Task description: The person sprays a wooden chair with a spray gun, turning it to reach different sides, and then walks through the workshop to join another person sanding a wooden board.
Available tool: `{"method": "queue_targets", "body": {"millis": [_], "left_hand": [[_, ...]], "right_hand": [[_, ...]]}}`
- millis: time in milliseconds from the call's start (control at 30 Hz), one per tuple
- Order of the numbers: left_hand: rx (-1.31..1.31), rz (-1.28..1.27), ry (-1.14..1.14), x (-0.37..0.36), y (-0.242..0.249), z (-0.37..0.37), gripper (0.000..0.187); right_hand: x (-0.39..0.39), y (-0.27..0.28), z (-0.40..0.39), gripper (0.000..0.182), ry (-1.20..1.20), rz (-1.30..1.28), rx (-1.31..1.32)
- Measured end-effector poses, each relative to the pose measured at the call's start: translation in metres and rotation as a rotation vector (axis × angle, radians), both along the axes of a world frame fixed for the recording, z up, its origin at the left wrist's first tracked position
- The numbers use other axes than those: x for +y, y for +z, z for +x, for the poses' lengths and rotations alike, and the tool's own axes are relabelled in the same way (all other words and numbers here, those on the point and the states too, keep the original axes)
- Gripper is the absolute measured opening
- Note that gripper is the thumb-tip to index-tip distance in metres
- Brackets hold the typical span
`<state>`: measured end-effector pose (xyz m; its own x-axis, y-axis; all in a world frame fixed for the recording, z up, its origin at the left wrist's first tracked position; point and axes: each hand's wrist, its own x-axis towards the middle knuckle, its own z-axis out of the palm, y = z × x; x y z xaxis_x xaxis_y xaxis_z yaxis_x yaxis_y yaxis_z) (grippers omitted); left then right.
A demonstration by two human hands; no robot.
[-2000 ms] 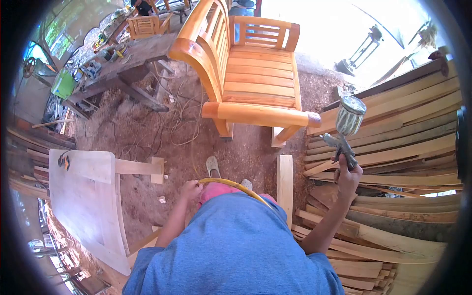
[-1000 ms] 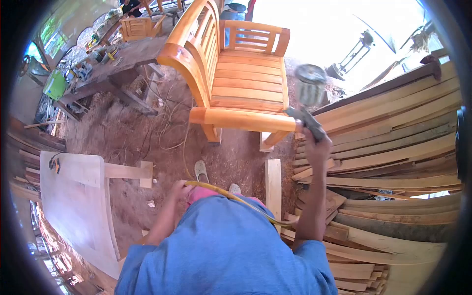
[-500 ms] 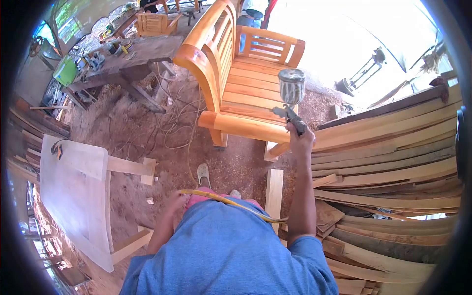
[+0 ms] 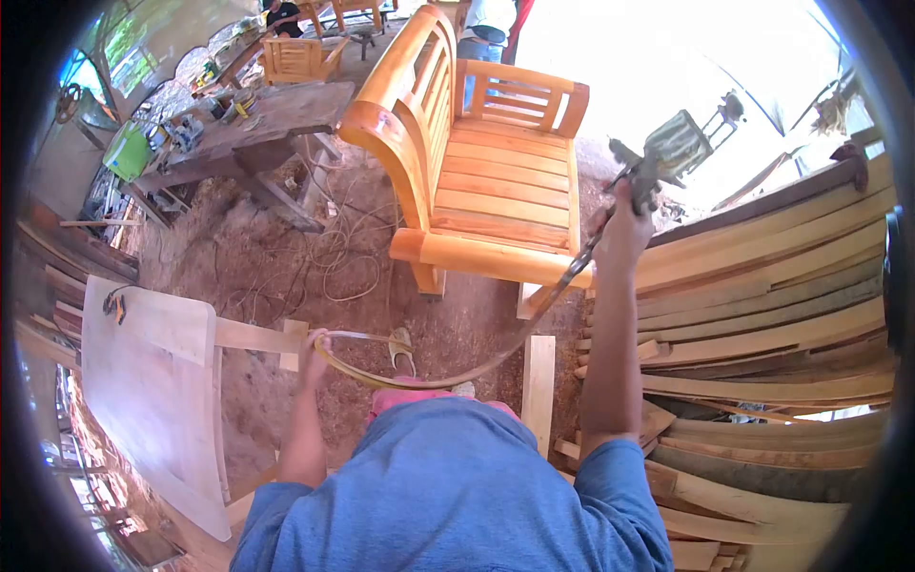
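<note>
My right hand is closed around the handle of a spray gun, raised at the right of the bench, its metal cup tilted to the right. A yellowish hose hangs from the gun and curves down in front of my body. At the left, my left hand is closed on that hose, near the end of a pale wooden piece. Beyond my hands stands an orange-brown slatted wooden bench with a curved backrest and an armrest nearest me.
Stacked planks fill the right side. A pale panel stands at the left. Behind it is a cluttered workbench. Tangled cord lies on the floor. Two people are farther back, one seated and one behind the bench.
My right hand has moved up and right with the spray gun, which is now tilted. My left hand has moved up and left, pulling the hose into a wider loop.
</note>
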<state>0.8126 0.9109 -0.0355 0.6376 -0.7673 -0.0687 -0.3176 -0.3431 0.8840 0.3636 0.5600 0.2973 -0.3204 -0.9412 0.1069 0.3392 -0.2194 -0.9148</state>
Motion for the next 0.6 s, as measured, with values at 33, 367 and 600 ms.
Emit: {"method": "queue_targets", "body": {"millis": [33,367,600], "left_hand": [[-0.074,-0.003,0.026,0.009,-0.005,0.012,0.025],[-0.114,0.051,-0.003,-0.020,0.172,-0.075,0.018],[0.797,-0.366,-0.411,-0.085,0.281,-0.182,0.039]], "right_hand": [[0.011,-0.005,0.007,0.018,0.023,0.028,-0.016],[0.153,-0.059,0.115,0.027,0.632,0.149,0.134],[0.178,-0.020,0.153,0.062,0.922,-0.397,0.711]]}}
